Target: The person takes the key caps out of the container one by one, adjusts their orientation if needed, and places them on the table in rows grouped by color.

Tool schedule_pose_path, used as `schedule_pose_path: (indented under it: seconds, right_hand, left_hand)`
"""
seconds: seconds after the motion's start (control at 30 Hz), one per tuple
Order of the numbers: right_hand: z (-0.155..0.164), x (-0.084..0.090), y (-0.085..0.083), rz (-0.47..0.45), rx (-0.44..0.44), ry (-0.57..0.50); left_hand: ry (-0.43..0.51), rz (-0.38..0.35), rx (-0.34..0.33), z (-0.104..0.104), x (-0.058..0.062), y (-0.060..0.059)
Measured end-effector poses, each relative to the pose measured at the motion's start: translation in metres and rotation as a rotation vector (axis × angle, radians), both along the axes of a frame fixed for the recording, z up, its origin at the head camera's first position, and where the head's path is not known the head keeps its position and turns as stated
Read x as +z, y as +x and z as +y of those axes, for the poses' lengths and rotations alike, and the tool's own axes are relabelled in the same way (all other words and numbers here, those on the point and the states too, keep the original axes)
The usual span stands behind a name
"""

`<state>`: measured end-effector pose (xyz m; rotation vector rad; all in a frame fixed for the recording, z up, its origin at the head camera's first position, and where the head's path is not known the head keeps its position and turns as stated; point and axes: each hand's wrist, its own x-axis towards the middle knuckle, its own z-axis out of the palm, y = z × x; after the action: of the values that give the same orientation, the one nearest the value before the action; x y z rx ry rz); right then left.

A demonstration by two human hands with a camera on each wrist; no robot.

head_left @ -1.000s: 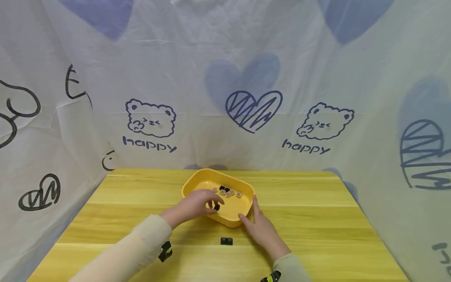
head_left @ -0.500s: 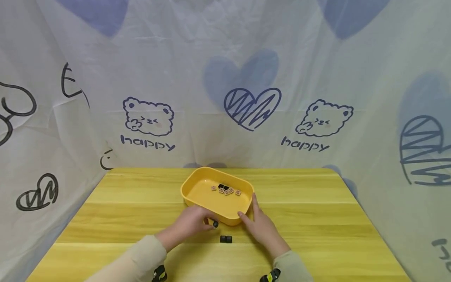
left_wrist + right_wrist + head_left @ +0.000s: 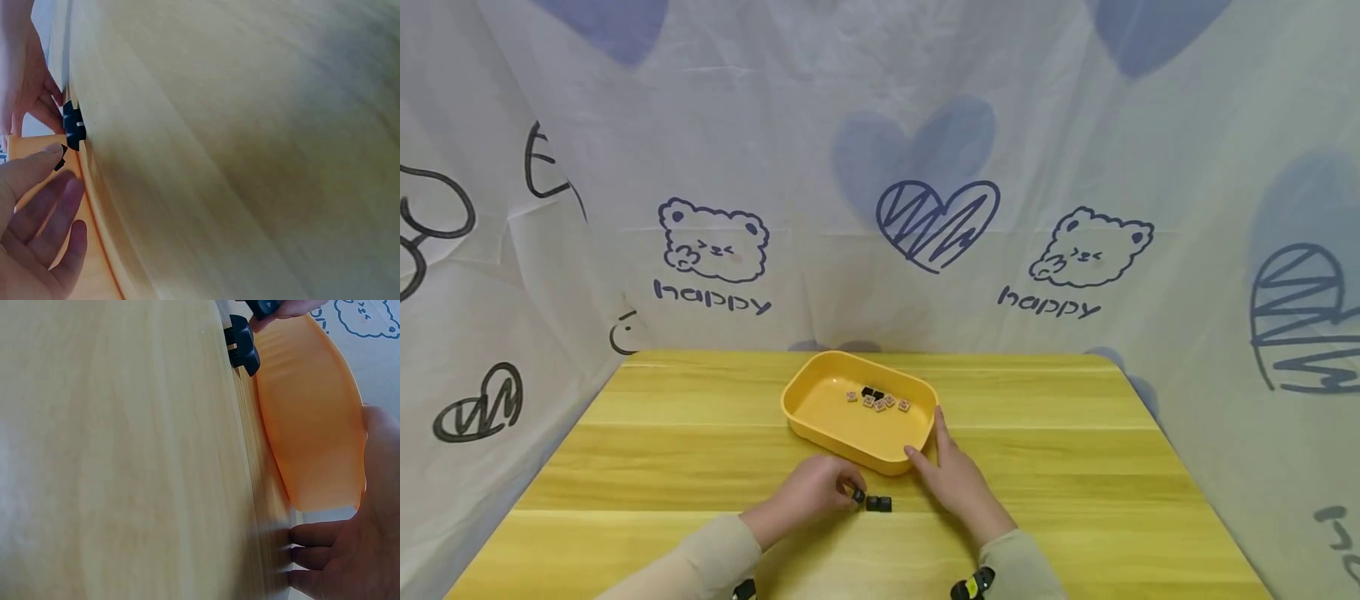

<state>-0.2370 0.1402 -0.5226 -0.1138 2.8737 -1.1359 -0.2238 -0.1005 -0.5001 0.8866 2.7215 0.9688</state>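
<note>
In the head view my left hand (image 3: 827,490) pinches a small black keycap (image 3: 858,496) between thumb and fingertips, low over the wooden table. Just right of that keycap, two more black keycaps (image 3: 878,504) sit side by side on the wood. The right wrist view shows this pair (image 3: 242,347) as well. Behind them stands a yellow tray (image 3: 820,429), containing black keycaps (image 3: 872,393) and several small beige square pieces (image 3: 880,405). My right hand (image 3: 958,483) holds its near right corner, thumb at the front rim and index finger along the side.
The wooden table (image 3: 1060,467) extends to both sides of the tray. A pale cloth (image 3: 835,292) printed with hearts and bears hangs behind it and along both sides.
My left hand has come out of the tray with the pinched keycap, moving toward me and down beside the keycap pair. The right hand has stayed at the tray's corner.
</note>
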Motion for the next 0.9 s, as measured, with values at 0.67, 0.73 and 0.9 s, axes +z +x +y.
schedule_pose_path:
  seconds: [0.67,0.73,0.9]
  right_hand:
    - [0.000,-0.003,-0.002,0.004,0.002,0.008]
    - [0.000,-0.003,-0.002,0.005,0.004,0.007]
    - [0.000,-0.001,-0.001,0.002,0.004,0.010]
  left_hand:
    - [-0.096,0.048,0.103,-0.002,-0.011,0.003]
    - [-0.104,0.043,0.103,-0.002,-0.012,0.003]
    - [-0.121,0.058,0.097,-0.002,-0.012,0.003]
